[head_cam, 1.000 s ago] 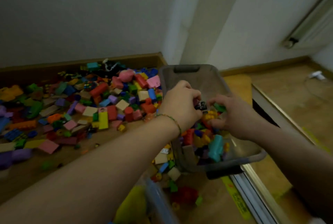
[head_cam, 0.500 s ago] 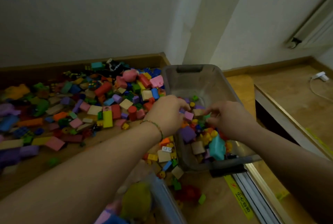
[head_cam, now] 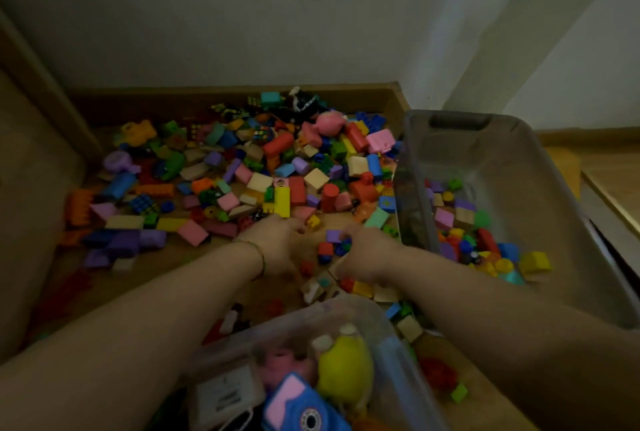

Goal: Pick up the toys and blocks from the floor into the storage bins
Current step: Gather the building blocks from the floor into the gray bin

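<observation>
A wide pile of coloured blocks and toys (head_cam: 270, 171) covers the wooden floor. On the right stands a grey storage bin (head_cam: 502, 153) with several blocks (head_cam: 485, 243) lying in it. Both my hands are down on the floor just left of that bin. My left hand (head_cam: 277, 243) has its fingers curled down beside a small yellow block (head_cam: 313, 221); what they hold is hidden. My right hand (head_cam: 367, 254) curls its fingers over a purple block (head_cam: 333, 236) and small blue blocks (head_cam: 341, 248).
A clear bin (head_cam: 349, 309) stands close in front of me and holds a yellow toy (head_cam: 346, 371) and a blue and pink toy (head_cam: 298, 403). A wooden skirting board (head_cam: 207, 98) and the wall back the pile. A door track (head_cam: 609, 222) runs right of the grey bin.
Both hands have left the grey bin and moved left and down onto the floor blocks. My view has tipped downward, and the clear bin now shows more.
</observation>
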